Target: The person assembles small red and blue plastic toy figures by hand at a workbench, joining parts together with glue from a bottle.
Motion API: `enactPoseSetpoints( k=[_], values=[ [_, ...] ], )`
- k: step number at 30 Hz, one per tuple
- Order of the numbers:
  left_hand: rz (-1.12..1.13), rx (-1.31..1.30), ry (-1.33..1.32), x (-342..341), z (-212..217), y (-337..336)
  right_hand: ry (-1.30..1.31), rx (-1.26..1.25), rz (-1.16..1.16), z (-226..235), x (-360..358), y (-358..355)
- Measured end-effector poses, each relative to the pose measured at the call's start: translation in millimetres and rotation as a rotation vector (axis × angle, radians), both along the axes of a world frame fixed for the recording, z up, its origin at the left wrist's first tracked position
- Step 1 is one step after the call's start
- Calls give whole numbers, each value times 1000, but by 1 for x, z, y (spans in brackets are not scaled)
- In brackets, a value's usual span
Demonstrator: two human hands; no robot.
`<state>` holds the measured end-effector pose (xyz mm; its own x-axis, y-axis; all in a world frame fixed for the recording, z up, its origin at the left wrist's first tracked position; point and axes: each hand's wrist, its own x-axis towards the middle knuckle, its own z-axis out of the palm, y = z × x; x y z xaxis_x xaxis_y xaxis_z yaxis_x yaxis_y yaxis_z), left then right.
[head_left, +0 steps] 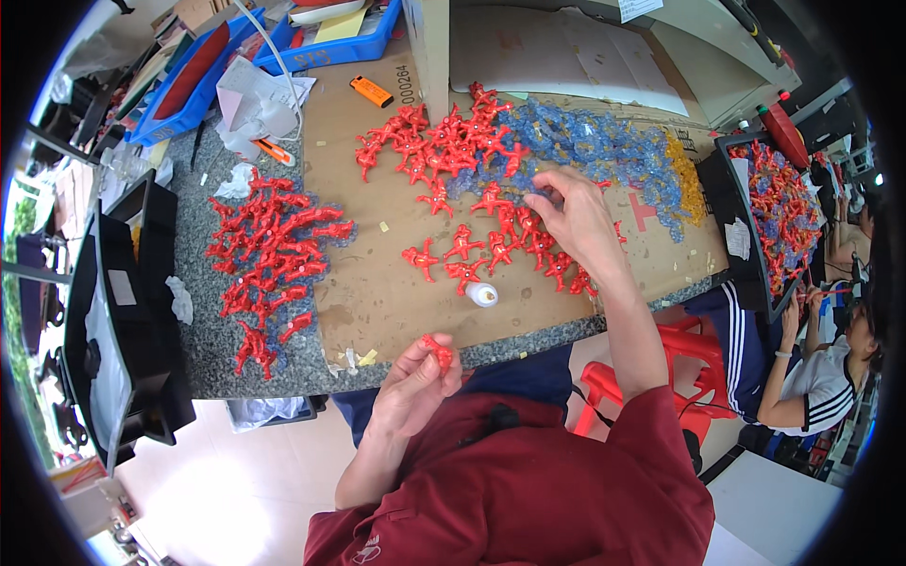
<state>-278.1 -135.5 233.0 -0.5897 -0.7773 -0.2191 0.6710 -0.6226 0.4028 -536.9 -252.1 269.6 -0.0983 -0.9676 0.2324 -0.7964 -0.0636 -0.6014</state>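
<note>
My left hand [412, 387], near the table's front edge, pinches a small red plastic figure [439, 353] between thumb and fingers. Over the middle of the table reaches my right hand [574, 215], its thumb and index finger curved with a gap between them and nothing visible in it. Below it lie loose clear blue plastic pieces [595, 141] and red figures [434, 141] with spread limbs. More red figures [462, 242] lie nearer me, beside a small white bottle [482, 295]. On the left, several rows of red figures [269, 245] rest with blue pieces among them.
Cardboard [377, 302] covers much of the granite tabletop [203, 349]. Yellow pieces [681, 179] adjoin the blue heap. A black bin [731, 226] of mixed pieces stands right, near another person [816, 377]. Blue trays [311, 58], an orange box [371, 91] and an orange cutter [274, 151] lie at the back left.
</note>
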Motion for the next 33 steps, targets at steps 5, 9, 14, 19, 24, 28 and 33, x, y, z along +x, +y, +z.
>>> enactPoseSetpoints(
  k=[5, 9, 14, 19, 24, 28, 33],
  values=[
    [-4, -3, 5, -2, 4, -1, 13, -307, 0, 20, 9, 27],
    [78, -10, 105, -12, 9, -1, -345, 50, 127, 39, 36, 80],
    [70, -29, 90, -22, 12, -3, -540, 99, 251, 11, 59, 121],
    [16, -42, 14, -16, 10, 0, -1086, 351, 275, -8, 57, 133],
    [-48, -92, 50, -16, 3, 4, -1318, 493, 245, -6, 54, 129],
    [-53, -93, 46, -17, 3, 6, -1389, 562, 279, -1, 53, 131],
    [11, -251, -111, -15, -1, 9, -1145, 227, 437, -15, 51, 133]
  ],
)
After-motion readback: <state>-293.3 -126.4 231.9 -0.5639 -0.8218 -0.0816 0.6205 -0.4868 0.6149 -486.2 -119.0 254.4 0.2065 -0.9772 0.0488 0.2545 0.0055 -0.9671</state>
